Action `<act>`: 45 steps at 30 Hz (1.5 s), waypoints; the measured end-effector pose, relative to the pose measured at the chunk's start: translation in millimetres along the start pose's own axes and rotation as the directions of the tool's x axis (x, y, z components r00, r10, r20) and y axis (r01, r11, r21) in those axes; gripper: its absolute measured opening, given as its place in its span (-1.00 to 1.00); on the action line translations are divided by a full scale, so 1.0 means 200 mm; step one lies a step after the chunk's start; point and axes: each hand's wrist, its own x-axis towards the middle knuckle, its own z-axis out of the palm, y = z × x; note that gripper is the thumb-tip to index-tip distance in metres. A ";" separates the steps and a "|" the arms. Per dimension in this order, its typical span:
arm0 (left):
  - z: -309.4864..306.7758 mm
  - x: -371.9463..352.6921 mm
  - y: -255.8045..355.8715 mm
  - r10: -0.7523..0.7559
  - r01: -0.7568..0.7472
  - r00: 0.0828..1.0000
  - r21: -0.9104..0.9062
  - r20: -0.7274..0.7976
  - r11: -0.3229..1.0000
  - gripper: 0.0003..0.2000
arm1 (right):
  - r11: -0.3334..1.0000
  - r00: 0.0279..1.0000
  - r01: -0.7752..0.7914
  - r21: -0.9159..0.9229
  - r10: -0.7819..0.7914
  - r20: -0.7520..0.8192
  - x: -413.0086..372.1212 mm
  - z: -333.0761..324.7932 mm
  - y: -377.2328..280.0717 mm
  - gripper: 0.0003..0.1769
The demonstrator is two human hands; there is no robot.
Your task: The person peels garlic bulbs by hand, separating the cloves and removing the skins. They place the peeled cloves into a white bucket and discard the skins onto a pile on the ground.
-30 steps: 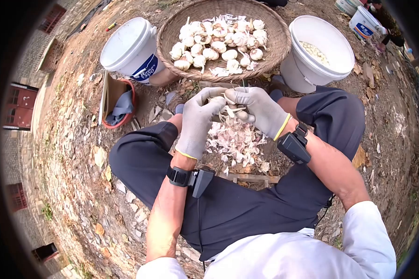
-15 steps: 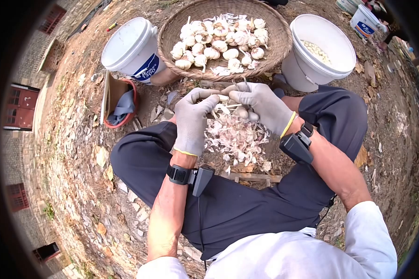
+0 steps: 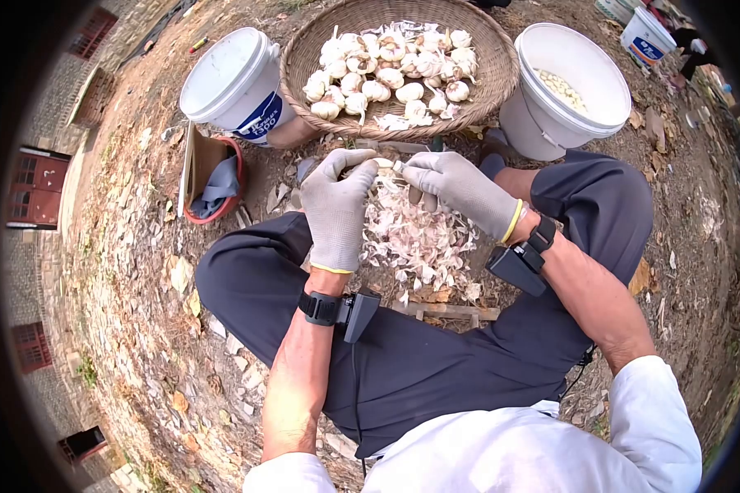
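Note:
In grey-white gloves with yellow cuffs, both hands meet over a heap of garlic skins [image 3: 419, 238]. My left hand [image 3: 335, 205] pinches a pale garlic clove [image 3: 384, 163] between thumb and fingers. Right against the clove's other end are the closed fingertips of my right hand [image 3: 473, 193]. A small dark metal tool [image 3: 399, 166] shows at those fingertips; most of it is hidden, and I cannot tell its kind. Just beyond the hands, a round wicker basket [image 3: 300, 70] holds many whole garlic bulbs [image 3: 390, 78].
A white bucket [image 3: 608, 90] at the right contains peeled garlic cloves [image 3: 561, 89]. Another white bucket [image 3: 222, 78] with a blue label stands left of the basket. A red basin [image 3: 238, 177] with grey cloth sits below it. A small wooden piece [image 3: 456, 312] lies before my lap.
My fingers have shifted around the clove, and it now shows as a short pale piece between the fingertips. The metal loops above my right hand no longer show. The hands stay close together.

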 end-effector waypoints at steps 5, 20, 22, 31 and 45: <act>0.00 -0.01 0.02 0.021 -0.021 1.000 0.057 0.000 0.998 -0.85 | 1.000 1.000 0.002 0.017 -0.002 -0.007 -0.01 0.00 -0.01 -0.62; -0.03 -0.02 0.04 -0.005 0.007 0.996 -0.027 0.093 1.000 -0.87 | 0.993 0.999 -0.006 0.117 0.002 0.039 -0.05 -0.04 -0.05 -0.71; -0.04 -0.01 0.04 0.001 0.007 0.994 -0.075 0.108 0.997 -0.88 | 0.987 0.998 -0.035 0.158 0.027 0.055 -0.06 -0.05 -0.07 -0.71; -0.05 0.00 0.01 -0.222 0.381 0.917 -0.567 0.331 0.731 -0.82 | 0.952 0.987 -0.119 0.281 0.082 0.140 -0.05 -0.05 -0.03 -0.74; -0.03 0.01 -0.08 -0.339 0.445 0.896 -0.584 0.287 0.679 -0.88 | 0.961 0.973 0.170 -0.219 -0.198 -0.117 -0.01 0.01 0.05 -0.60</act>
